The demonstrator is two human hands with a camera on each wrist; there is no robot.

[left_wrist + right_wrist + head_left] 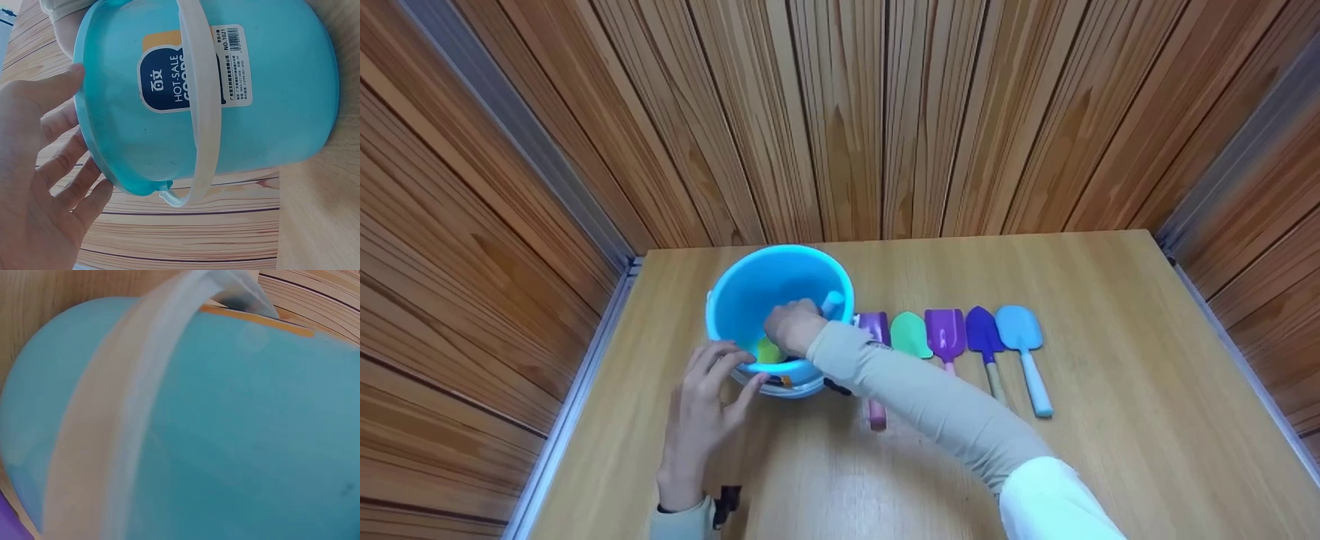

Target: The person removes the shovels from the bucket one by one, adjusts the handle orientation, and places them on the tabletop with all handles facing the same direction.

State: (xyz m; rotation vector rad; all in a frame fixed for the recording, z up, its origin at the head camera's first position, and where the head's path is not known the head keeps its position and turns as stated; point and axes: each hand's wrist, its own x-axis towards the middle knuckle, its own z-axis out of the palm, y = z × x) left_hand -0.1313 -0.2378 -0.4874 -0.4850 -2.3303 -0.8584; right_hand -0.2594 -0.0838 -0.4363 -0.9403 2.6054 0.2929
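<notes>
A light blue bucket (780, 262) stands upright on the table with its white handle (205, 112) hanging down the side. My left hand (701, 409) holds the near left rim, the thumb on the outside and the fingers spread along the edge. My right hand (795, 326) reaches down into the bucket with its fingers bent. Beside those fingers shows a yellow-green thing (769, 351), mostly hidden by the rim and hand. A light blue rod-like end (832, 302) leans against the inner right wall. Whether my right fingers grip anything is hidden.
Toy shovels lie in a row right of the bucket: a purple one (876, 326), a green one (911, 334), another purple one (945, 330), a dark blue one (984, 330) and a light blue one (1020, 328). My right forearm crosses above some handles. Wood-panelled walls (840, 150) enclose the table.
</notes>
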